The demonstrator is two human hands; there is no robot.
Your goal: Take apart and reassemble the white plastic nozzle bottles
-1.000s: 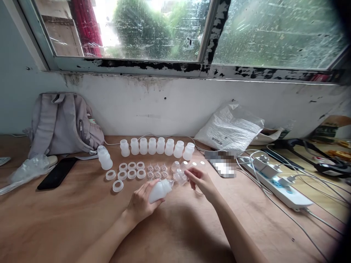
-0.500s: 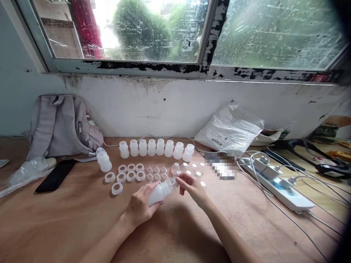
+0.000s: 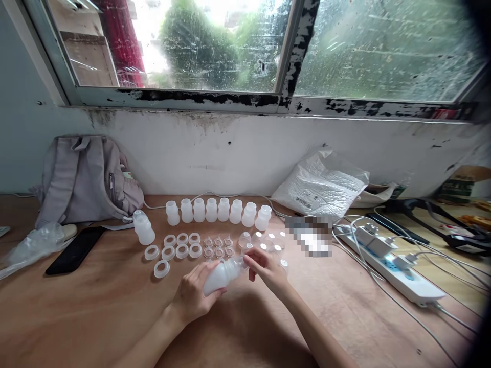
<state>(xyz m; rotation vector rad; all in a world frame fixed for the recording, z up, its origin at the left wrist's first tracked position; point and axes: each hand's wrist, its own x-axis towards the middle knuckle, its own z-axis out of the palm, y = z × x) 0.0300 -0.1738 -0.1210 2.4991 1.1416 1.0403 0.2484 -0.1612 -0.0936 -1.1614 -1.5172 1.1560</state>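
A frosted baby bottle [image 3: 218,278] lies tilted in my left hand [image 3: 194,291], its top end pointing up to the right. At that end is a clear dome cap [image 3: 239,261], pinched by the fingertips of my right hand [image 3: 266,268]. Whether the cap is pressed fully on cannot be made out. Beyond my hands are several white collar rings [image 3: 182,251], several clear nipples [image 3: 218,243] in two rows, and more clear caps [image 3: 271,238]. Several uncapped bottle bodies [image 3: 211,210] stand in a row behind. One capped bottle [image 3: 143,230] stands at the left.
A grey backpack [image 3: 86,179], a black phone [image 3: 75,250] and a crumpled plastic bag [image 3: 36,245] occupy the left side. To the right are a white mailer bag [image 3: 322,181], a power strip [image 3: 399,271] with trailing cables, and a black headset [image 3: 433,220]. A wall and window rise behind.
The camera view has tilted slightly, so the table's things sit a little lower. Both hands keep hold of the bottle and cap with barely any shift.
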